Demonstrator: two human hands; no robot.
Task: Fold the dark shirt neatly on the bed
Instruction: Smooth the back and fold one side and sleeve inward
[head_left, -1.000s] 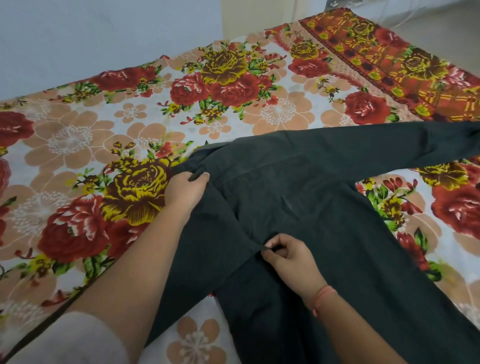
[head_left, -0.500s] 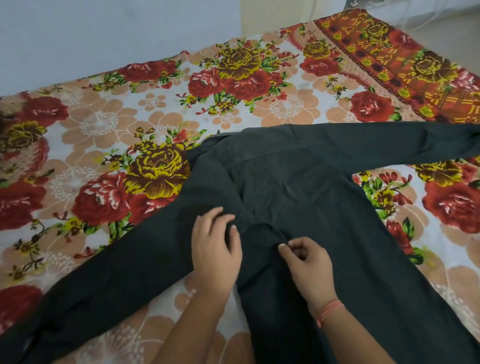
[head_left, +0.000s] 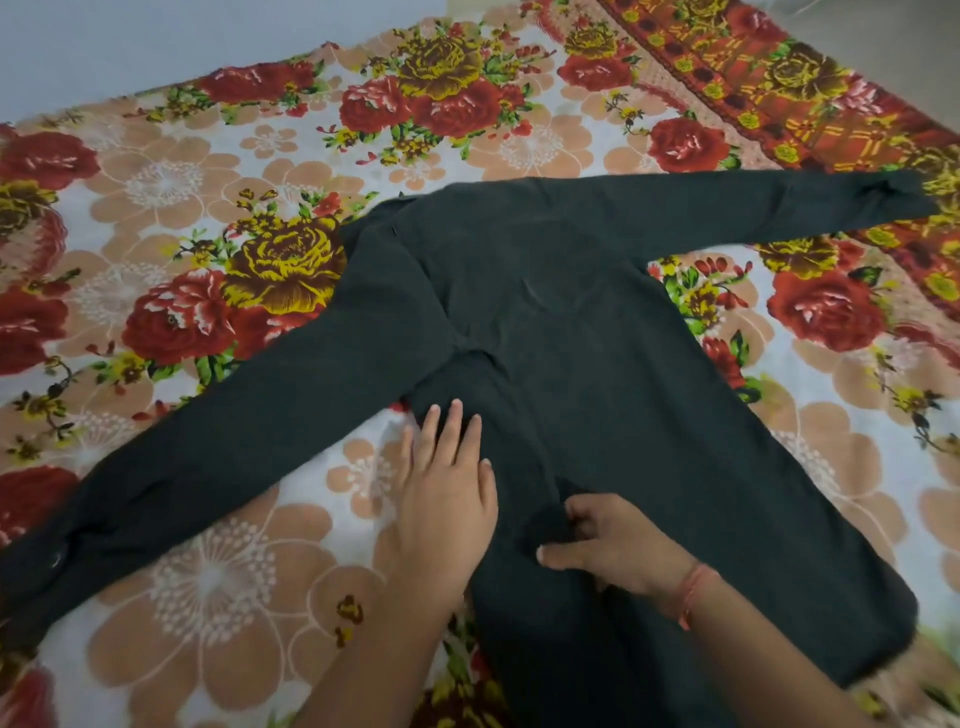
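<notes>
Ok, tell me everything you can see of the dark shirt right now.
The dark shirt is plain, dark grey-green woven-looking cloth, long-sleeved, spread flat on the floral bedsheet with its collar away from the camera. One sleeve runs out to the picture's lower left, the other sleeve to the upper right. A few soft creases show mid-body. The left hand presses flat on its side edge; the right hand seems to pinch a small fold.

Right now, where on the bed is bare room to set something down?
Free: bedsheet from the wall to the lower-left sleeve; the wedge between upper-right sleeve and the body of the dark shirt; the wedge between lower-left sleeve and left hand. Crowded: shirt's middle, where the left hand presses and right hand pinches fabric.
</notes>
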